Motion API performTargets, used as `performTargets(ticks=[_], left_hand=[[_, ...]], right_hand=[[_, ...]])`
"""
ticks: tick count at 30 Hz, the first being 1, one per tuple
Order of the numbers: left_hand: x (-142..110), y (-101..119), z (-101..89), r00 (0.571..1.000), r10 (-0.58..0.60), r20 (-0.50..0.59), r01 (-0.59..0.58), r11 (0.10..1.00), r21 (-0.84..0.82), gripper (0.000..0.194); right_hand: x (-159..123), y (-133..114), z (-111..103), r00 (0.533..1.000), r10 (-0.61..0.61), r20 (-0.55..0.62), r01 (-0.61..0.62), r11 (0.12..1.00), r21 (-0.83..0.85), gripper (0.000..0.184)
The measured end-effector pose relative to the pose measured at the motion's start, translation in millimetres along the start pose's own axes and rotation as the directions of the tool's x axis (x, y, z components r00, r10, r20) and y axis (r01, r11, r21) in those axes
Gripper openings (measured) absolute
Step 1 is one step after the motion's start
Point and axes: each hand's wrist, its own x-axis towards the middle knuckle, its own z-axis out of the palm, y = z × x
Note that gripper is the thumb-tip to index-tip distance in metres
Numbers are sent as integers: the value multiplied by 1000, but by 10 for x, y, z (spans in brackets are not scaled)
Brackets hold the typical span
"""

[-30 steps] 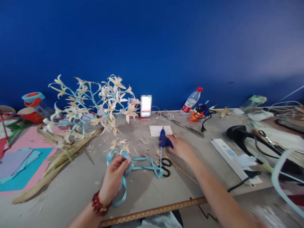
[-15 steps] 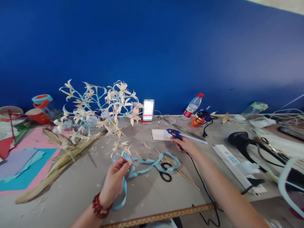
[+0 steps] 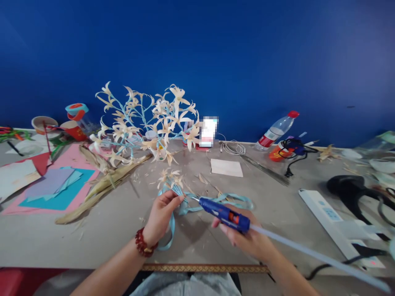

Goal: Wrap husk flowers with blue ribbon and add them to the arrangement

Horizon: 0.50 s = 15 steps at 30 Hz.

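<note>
My left hand (image 3: 165, 211) is closed on a small bunch of pale husk flowers (image 3: 170, 179) with light-blue wrapped stems. From the stems a light-blue ribbon (image 3: 170, 230) hangs in a loop, and more of it trails right over the table. In my right hand (image 3: 243, 240) is a blue glue gun (image 3: 224, 213) with a long, clear glue stick (image 3: 317, 255) out of its back. Its metal nozzle points left, close to the stems and ribbon at my left fingertips; I cannot tell whether it touches them. Scissors seen earlier are hidden behind the gun and hand.
Behind my left hand stands a spray of husk flowers (image 3: 145, 119). Dried husks (image 3: 101, 189) and coloured paper (image 3: 60, 199) lie left. A white card (image 3: 226, 167), phone (image 3: 209, 131) and tilted bottle (image 3: 277, 131) are at the back. A power strip (image 3: 336, 226) sits right.
My right hand has lifted the glue gun off the white card and brought it left and nearer, to the stems. My left hand still holds the flowers. The view has shifted left.
</note>
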Motion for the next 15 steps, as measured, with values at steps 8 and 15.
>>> performTargets(ticks=[8, 15], left_hand=[[-15, 31, 19, 1000, 10, 25, -10, 1000, 21, 15], [-14, 23, 10, 999, 26, 22, -28, 998, 56, 15]], right_hand=[[51, -75, 68, 998, -48, -29, 41, 979, -198, 12], [85, -93, 63, 998, -65, 27, 69, 973, -219, 13]])
